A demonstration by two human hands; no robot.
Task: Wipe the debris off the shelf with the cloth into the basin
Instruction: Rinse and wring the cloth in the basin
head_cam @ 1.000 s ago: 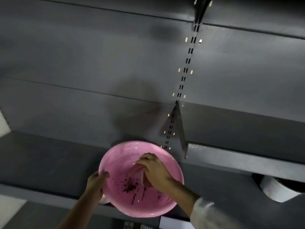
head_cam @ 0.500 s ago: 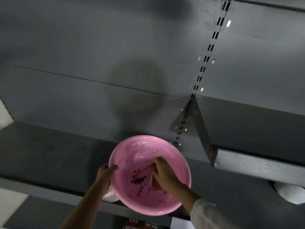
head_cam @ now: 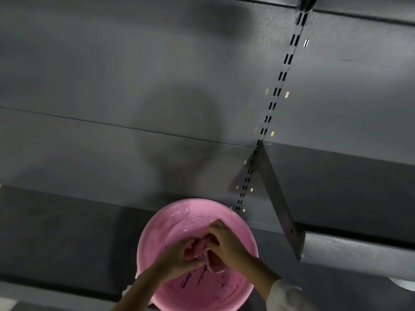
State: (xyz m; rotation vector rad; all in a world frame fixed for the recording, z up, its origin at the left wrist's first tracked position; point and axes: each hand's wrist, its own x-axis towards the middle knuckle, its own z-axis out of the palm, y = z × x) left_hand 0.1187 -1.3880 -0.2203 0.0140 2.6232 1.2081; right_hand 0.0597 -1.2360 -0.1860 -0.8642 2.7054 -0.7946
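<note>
A round pink basin (head_cam: 177, 217) rests on the dark grey shelf (head_cam: 56, 239), low in the middle of the head view. Dark specks and smears of debris (head_cam: 202, 280) lie on the basin's bottom. Both hands are inside the basin. My left hand (head_cam: 177, 258) and my right hand (head_cam: 226, 244) grip a small bunched pinkish cloth (head_cam: 203, 246) between them, just above the debris. Part of the cloth hangs down under my right hand. The fingers hide most of it.
A grey back panel (head_cam: 134, 86) rises behind the shelf, with a slotted upright (head_cam: 271, 108) and a slanted metal bracket (head_cam: 276, 198) to the right. A higher shelf edge (head_cam: 359, 254) juts out at the right. Something white (head_cam: 404, 283) sits beneath it.
My left hand has let go of the basin's rim and moved into the basin, where it now grips the cloth together with my right hand. The view has shifted slightly.
</note>
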